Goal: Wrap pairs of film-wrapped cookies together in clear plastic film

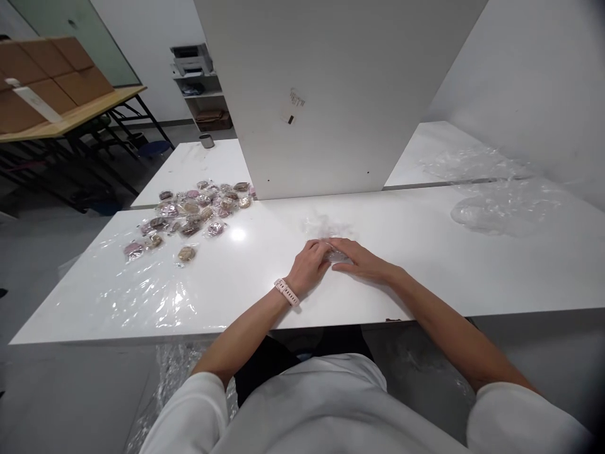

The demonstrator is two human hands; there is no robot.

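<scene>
A small piece of clear plastic wrap (336, 255) lies on the white table between my hands, its crinkled far end spreading beyond my fingertips. My left hand (308, 267), with a pale pink band at the wrist, has its fingers curled together at the wrap's left edge. From the other side, my right hand (362, 260) reaches over the wrap, fingertips meeting those of the left and the thumb lower down. Whether anything lies inside the wrap is hidden by my fingers and glare.
Several individually wrapped round pieces (191, 224), pinkish and brown, lie scattered at the left. Clear plastic sheeting (151, 296) covers the front left. More clear plastic (503, 205) lies at the right. A white upright panel (331, 94) rises behind my hands. A grey cup (207, 140) stands farther back.
</scene>
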